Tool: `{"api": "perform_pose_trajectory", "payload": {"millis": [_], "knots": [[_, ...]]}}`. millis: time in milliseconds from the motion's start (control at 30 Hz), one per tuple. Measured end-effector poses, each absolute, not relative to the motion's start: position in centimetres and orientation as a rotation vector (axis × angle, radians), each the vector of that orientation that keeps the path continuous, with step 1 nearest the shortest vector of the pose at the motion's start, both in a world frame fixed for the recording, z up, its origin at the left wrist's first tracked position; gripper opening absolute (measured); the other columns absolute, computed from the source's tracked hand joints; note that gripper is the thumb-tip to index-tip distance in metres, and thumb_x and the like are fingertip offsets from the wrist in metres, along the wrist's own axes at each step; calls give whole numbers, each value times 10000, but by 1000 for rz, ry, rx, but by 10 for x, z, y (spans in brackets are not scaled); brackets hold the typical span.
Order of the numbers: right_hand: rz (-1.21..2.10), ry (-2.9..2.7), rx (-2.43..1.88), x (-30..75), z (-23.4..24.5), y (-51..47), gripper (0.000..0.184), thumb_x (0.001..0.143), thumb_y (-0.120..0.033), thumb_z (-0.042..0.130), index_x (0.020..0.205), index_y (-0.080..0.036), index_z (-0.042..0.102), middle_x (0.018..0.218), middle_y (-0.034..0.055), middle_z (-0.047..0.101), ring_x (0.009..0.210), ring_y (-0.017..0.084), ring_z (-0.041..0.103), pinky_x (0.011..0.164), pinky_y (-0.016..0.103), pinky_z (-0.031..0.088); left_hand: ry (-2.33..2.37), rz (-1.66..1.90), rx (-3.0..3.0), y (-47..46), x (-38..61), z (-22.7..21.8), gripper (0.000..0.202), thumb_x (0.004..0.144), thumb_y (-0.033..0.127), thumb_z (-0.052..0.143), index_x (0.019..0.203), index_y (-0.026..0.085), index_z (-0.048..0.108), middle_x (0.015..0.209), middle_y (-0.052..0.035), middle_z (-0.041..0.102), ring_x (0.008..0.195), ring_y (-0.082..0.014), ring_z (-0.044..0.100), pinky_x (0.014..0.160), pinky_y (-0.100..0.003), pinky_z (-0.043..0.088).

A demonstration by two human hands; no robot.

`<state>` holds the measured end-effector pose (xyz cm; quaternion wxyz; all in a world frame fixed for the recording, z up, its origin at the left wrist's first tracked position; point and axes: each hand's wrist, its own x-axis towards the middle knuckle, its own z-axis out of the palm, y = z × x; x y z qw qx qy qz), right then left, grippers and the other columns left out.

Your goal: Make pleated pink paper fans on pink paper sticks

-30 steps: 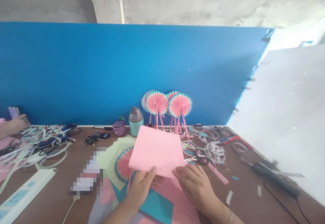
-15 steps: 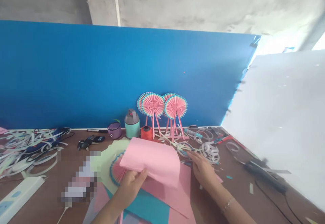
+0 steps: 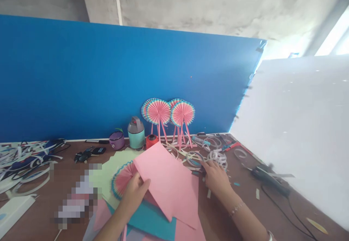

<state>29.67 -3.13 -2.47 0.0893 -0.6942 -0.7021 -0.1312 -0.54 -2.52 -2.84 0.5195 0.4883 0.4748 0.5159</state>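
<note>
My left hand (image 3: 136, 192) pinches a sheet of pink paper (image 3: 163, 175) by its left edge, thumb on top. The sheet is lifted at a tilt over a pink paper stack (image 3: 188, 197) and a blue sheet (image 3: 155, 221). A pleated pink fan with a blue edge (image 3: 118, 182) lies partly hidden behind the sheet and my left hand. To the right, my right hand (image 3: 216, 177) reaches down with its fingers stretched toward a ring-shaped roll that looks like tape (image 3: 194, 157). Its fingertips are at the roll's near rim; whether they touch it is unclear.
Several pleated fans on pink sticks (image 3: 182, 114) stand against the blue partition (image 3: 95, 81). A turquoise container (image 3: 136, 137), purple pot (image 3: 116, 141) and keys (image 3: 83, 156) sit at the back. Paper strips (image 3: 25, 175) heap at left; a dark corded tool (image 3: 269, 181) lies right.
The pink sheet, curled over before, now lies flatter and hangs at an angle from my left hand. My right hand stays by the roll. The whole view has shifted slightly.
</note>
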Motion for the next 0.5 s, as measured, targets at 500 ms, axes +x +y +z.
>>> {"api": "perform_pose_trajectory", "payload": {"millis": [500], "knots": [[-235, -2081, -2346, 342, 56, -65, 256, 604, -21, 561, 760, -186, 679, 825, 101, 653, 856, 268, 612, 664, 328, 324, 1156, 1321, 1083, -29, -5, -14, 352, 618, 391, 743, 872, 159, 669, 852, -88, 738, 866, -282, 665, 782, -354, 513]]}}
